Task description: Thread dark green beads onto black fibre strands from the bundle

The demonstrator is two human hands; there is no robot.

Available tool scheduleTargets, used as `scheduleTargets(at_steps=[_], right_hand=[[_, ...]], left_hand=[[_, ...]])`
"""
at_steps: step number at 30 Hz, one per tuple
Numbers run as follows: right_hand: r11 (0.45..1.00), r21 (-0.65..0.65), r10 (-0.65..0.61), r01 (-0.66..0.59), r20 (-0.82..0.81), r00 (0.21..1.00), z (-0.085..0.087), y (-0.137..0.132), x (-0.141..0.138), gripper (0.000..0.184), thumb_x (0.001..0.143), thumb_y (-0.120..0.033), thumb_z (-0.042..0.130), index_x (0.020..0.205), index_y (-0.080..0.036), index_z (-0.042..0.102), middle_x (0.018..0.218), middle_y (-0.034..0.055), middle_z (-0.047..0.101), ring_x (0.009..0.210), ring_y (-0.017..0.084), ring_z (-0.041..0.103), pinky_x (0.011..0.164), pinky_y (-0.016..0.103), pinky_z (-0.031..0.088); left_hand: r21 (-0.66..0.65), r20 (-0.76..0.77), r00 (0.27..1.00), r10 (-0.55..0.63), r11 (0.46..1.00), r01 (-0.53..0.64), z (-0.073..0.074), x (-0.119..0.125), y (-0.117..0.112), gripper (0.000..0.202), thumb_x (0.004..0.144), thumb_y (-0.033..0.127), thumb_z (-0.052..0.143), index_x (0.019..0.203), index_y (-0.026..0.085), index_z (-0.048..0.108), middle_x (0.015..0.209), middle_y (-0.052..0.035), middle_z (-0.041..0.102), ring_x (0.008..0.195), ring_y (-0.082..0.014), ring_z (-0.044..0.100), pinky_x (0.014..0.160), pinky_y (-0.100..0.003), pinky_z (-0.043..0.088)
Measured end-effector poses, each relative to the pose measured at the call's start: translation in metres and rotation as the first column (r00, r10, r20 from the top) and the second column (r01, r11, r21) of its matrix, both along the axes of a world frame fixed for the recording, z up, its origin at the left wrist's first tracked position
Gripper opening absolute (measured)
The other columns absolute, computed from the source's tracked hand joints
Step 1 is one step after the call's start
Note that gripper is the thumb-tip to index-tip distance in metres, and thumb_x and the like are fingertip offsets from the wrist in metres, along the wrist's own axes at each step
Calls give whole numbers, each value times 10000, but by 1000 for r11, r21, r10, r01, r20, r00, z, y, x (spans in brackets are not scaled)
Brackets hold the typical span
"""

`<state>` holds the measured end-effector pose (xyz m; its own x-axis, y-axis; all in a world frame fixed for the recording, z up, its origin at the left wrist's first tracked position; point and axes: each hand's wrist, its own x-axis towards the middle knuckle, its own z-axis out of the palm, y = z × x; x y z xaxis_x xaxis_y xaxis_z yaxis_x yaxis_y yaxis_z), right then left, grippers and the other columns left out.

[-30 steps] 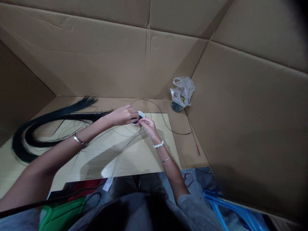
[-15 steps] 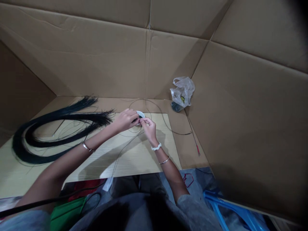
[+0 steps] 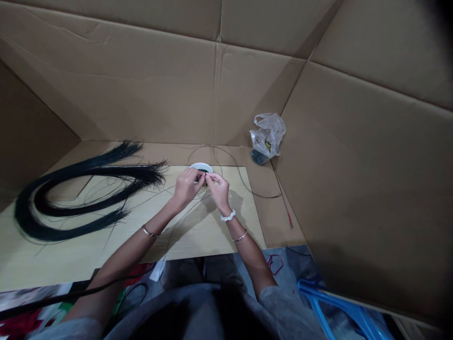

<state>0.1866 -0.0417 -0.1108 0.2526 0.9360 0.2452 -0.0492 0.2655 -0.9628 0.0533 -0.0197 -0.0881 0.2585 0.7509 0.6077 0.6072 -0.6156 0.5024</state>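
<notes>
Pale board; pinched hands at bowl

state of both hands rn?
Left hand: closed in a pinch at the white bowl; anything held is too small to tell.
Right hand: closed in a pinch; held item can't be told.

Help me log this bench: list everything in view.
strand bundles: two, dark, table's left
table: one, pale, centre
bowl: one, white, table's back
wires: several, dark, near bowl
red-tipped strand: one, dark, right
plastic bag: one, clear, back right
cardboard walls: three, brown, left, back, right
plastic frame: one, blue, lower right
cable: one, black, lower left
cord loop: one, red, floor
loose items: uncounted, mixed, lower left
bracelets: three, white and silver, arms
left hand: one, bare, at bowl
right hand: one, bare, at bowl
</notes>
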Motion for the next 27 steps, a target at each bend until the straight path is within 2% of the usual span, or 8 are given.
scheduleTargets(at_steps=[3, 6, 8, 12, 15, 18, 23, 27], right_hand=[[1000, -28, 5, -7, -51, 999, -2, 3, 2, 215, 839, -358, 678, 929, -177, 753, 962, 79, 795, 924, 200, 733, 861, 305, 583], [998, -41, 38, -42, -95, 995, -2, 5, 5, 222, 829, -365, 699, 928, -173, 747, 916, 77, 797, 894, 195, 744, 861, 306, 587], [996, -50, 70, -76, -120, 990, -1, 6, 8, 215, 819, -357, 709, 922, -172, 745, 888, 73, 798, 869, 191, 749, 855, 307, 590], [986, -68, 142, -153, -152, 978, 1, 8, 10, 201, 791, -347, 732, 892, -175, 750, 844, 62, 798, 822, 186, 751, 829, 306, 594], [980, -71, 175, -188, -163, 971, 0, 8, 11, 206, 773, -350, 746, 881, -175, 755, 836, 59, 797, 811, 186, 750, 820, 305, 596], [978, -68, 182, -195, -161, 970, 1, 8, 11, 190, 766, -340, 748, 862, -177, 753, 822, 54, 793, 807, 186, 750, 821, 305, 596], [983, -52, 167, -174, -115, 979, 4, 5, 11, 142, 789, -304, 707, 852, -181, 736, 823, 50, 785, 811, 182, 742, 820, 301, 591], [991, -20, 130, -131, -25, 991, 6, 3, 11, 118, 817, -295, 664, 837, -187, 705, 792, 37, 763, 802, 175, 727, 819, 289, 571]], left_hand=[[-136, 82, 995, -55, 988, 66, 3, -4, -1, 278, 989, 398, 540, 891, 179, 679, 855, -67, 690, 795, -195, 577, 775, -331, 440], [-303, 161, 975, -152, 933, 196, 11, -13, 7, 367, 983, 479, 531, 927, 175, 730, 949, -81, 737, 836, -195, 617, 750, -309, 458], [-413, 220, 950, -222, 861, 297, 16, -20, 16, 444, 957, 554, 539, 904, 167, 749, 961, -91, 756, 842, -200, 639, 743, -304, 473], [-570, 340, 894, -293, 692, 443, 20, -28, 35, 562, 856, 691, 604, 834, 151, 759, 865, -111, 761, 716, -180, 619, 642, -291, 459], [-627, 425, 855, -298, 584, 515, 18, -28, 41, 581, 794, 719, 669, 782, 142, 739, 844, -134, 751, 709, -181, 626, 626, -295, 457], [-647, 494, 821, -285, 510, 566, 15, -26, 41, 521, 752, 663, 758, 785, 144, 731, 848, -135, 741, 744, -185, 637, 646, -301, 466], [-656, 572, 784, -239, 441, 613, 11, -26, 40, 451, 722, 591, 817, 780, 152, 732, 855, -130, 731, 730, -179, 624, 648, -314, 478], [-666, 587, 783, -205, 428, 611, 7, -29, 43, 418, 705, 557, 838, 776, 157, 737, 851, -134, 730, 726, -181, 624, 626, -311, 478]])
